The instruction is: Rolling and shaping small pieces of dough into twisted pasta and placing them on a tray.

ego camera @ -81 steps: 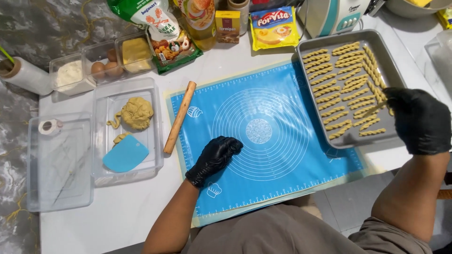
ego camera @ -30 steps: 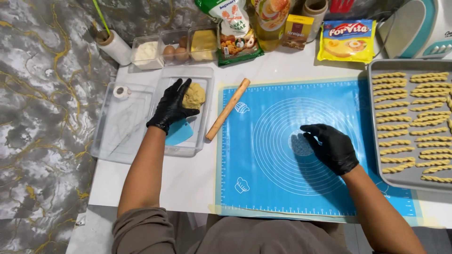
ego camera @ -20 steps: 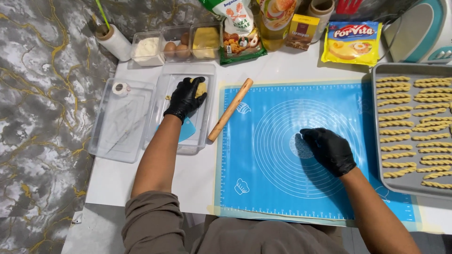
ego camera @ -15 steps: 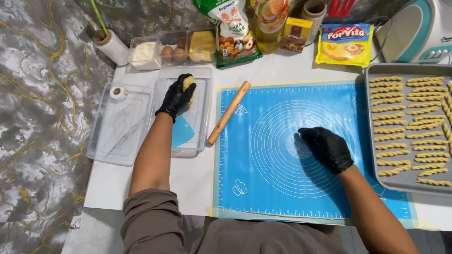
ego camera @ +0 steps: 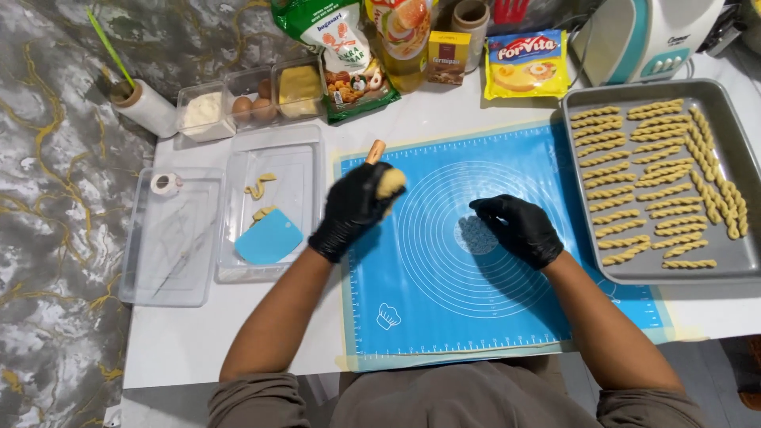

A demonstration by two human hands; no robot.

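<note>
My left hand (ego camera: 353, 208), in a black glove, holds a lump of yellow dough (ego camera: 390, 183) above the left part of the blue baking mat (ego camera: 444, 301). It covers most of the wooden rolling pin (ego camera: 375, 150), whose far end sticks out above it. My right hand (ego camera: 518, 229), also gloved, rests on the middle of the mat with its fingers spread and nothing in it. The clear tray (ego camera: 289, 166) to the left holds dough scraps (ego camera: 258, 188) and a blue scraper (ego camera: 269, 237).
A grey baking tray (ego camera: 713, 265) with several twisted dough sticks lies on the right. Ingredient packets, a bottle, small tubs with eggs, flour and butter, and a white appliance (ego camera: 646, 36) line the back. A clear lid (ego camera: 176, 238) lies at far left.
My left hand lifted the dough lump out of the clear tray and carried it right, over the mat's left part. My right hand stayed on the mat.
</note>
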